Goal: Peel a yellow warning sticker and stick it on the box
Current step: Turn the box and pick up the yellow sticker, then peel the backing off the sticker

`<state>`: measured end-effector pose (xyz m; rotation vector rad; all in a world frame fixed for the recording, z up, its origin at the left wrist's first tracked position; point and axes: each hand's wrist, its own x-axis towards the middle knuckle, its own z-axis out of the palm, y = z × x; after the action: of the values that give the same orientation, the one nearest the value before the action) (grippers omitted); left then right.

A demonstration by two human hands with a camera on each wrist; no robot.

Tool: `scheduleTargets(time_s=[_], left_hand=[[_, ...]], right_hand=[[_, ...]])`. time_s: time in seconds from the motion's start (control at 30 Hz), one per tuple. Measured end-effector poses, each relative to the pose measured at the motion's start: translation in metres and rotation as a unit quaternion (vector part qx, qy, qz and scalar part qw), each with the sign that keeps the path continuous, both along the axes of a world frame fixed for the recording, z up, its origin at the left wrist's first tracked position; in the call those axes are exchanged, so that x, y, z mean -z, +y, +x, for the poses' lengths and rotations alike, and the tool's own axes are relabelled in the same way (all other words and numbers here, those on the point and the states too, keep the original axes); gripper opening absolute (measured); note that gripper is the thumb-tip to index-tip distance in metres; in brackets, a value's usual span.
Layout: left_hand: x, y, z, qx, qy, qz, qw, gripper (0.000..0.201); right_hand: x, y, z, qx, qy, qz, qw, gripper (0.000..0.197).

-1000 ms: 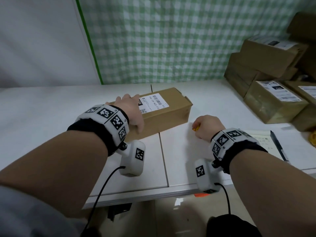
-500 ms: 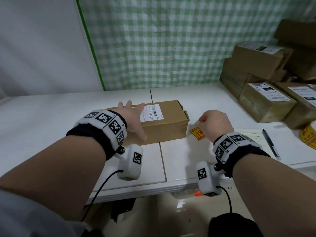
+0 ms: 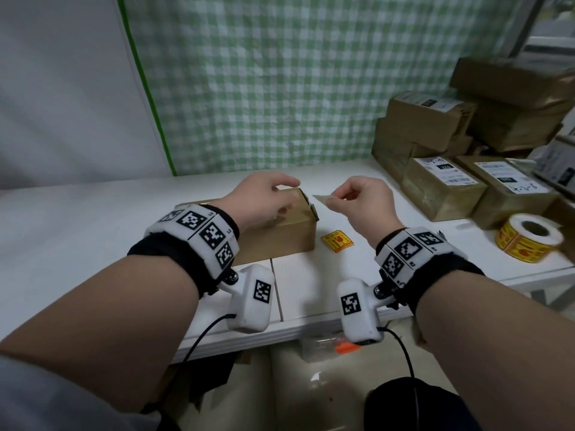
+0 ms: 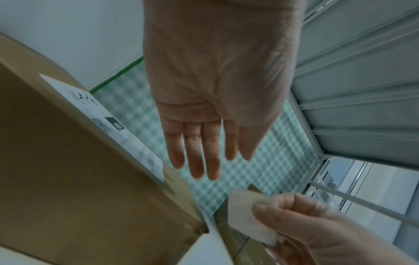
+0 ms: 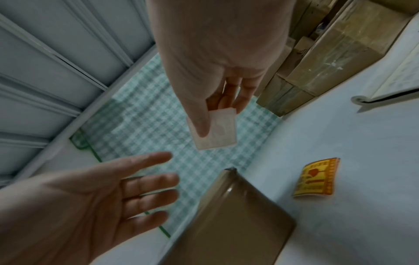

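Observation:
A brown cardboard box point(image 3: 277, 239) with a white shipping label point(image 4: 127, 132) lies on the white table point(image 3: 93, 231). Just to its right, a yellow warning sticker point(image 3: 337, 241) lies curled on the table point(image 5: 317, 177). My right hand point(image 3: 337, 195) is raised above that spot and pinches a pale, translucent slip of backing paper point(image 5: 217, 132) between thumb and fingers. My left hand point(image 3: 280, 194) hovers over the box's right end with straight, spread fingers point(image 4: 204, 157) and holds nothing. The two hands are close together but apart.
A roll of yellow stickers point(image 3: 529, 241) lies at the right near the table's front edge. Several labelled cardboard parcels point(image 3: 441, 188) are stacked at the back right. A green checked curtain point(image 3: 280, 88) hangs behind the table.
My right hand rose from the table with the pale slip, leaving the yellow sticker lying beside the box. My left hand slid from the box's left part to above its right end.

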<state>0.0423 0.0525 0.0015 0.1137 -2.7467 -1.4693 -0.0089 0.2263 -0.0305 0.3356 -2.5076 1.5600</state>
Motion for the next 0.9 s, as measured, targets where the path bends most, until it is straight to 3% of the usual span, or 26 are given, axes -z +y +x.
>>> scheduleTargets(time_s=[0.07,0.17,0.33,0.47,0.57,0.9], left_hand=[[-0.002,0.008,0.004,0.029,-0.028,0.086,0.996,0.028],[0.001,0.013,0.008,0.041,-0.041,0.143,0.988,0.016],[0.006,0.008,0.013,-0.048,-0.002,0.212,0.976,0.014],[0.01,0.0,0.022,-0.072,0.02,0.232,0.97,0.025],[0.012,-0.004,0.03,-0.064,0.03,0.244,0.967,0.028],[0.017,-0.014,0.046,-0.046,0.029,0.219,0.974,0.037]], right_hand=[[-0.005,-0.006,0.008,-0.044,-0.004,-0.018,0.999,0.019],[-0.008,-0.013,0.019,-0.09,0.003,-0.028,0.996,0.019],[-0.008,-0.016,0.034,-0.119,-0.031,-0.04,0.992,0.02],[-0.004,-0.014,0.04,-0.103,-0.1,-0.118,0.982,0.019],[-0.001,-0.014,0.046,-0.11,-0.161,-0.169,0.966,0.005],[0.006,-0.027,0.061,-0.138,-0.197,-0.16,0.957,0.011]])
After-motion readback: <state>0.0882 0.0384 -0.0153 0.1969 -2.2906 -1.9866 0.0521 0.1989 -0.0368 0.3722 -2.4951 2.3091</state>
